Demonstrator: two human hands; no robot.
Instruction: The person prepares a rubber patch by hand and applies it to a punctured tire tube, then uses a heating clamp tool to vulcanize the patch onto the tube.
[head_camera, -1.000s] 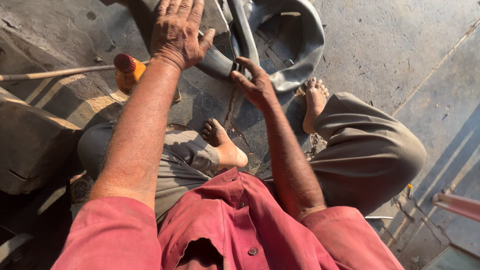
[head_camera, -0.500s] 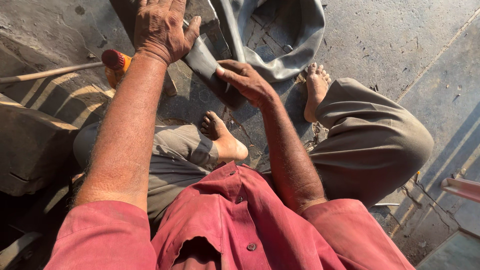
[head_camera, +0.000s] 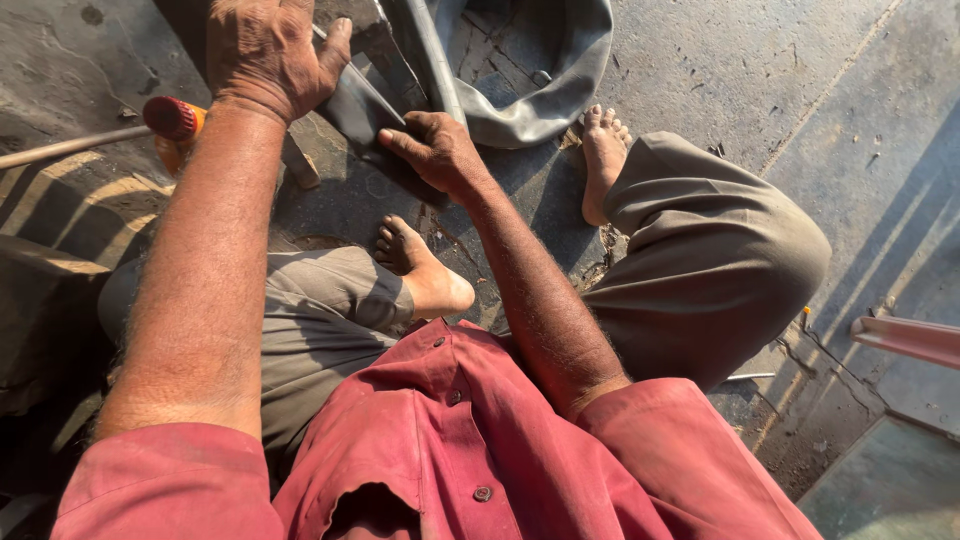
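Note:
A grey rubber inner tube (head_camera: 540, 90) lies on the concrete floor ahead of me, one flattened stretch running toward my lap. My left hand (head_camera: 268, 50) grips that flattened stretch at the top of the view, thumb hooked over its edge. My right hand (head_camera: 435, 150) lies palm down on the same stretch a little nearer, fingers closed over the rubber. I sit cross-legged in a red shirt and grey trousers, with my bare feet (head_camera: 420, 270) just below the tube.
A small bottle with a red cap and orange body (head_camera: 172, 125) stands left of my left wrist. A wooden stick (head_camera: 60, 150) lies at the left edge. A pink bar (head_camera: 905, 338) pokes in at the right. Cracked concrete floor (head_camera: 760, 70) surrounds me.
Both hands have slid along the tube, and my right hand has moved from its edge onto the flattened rubber. The view has tilted slightly.

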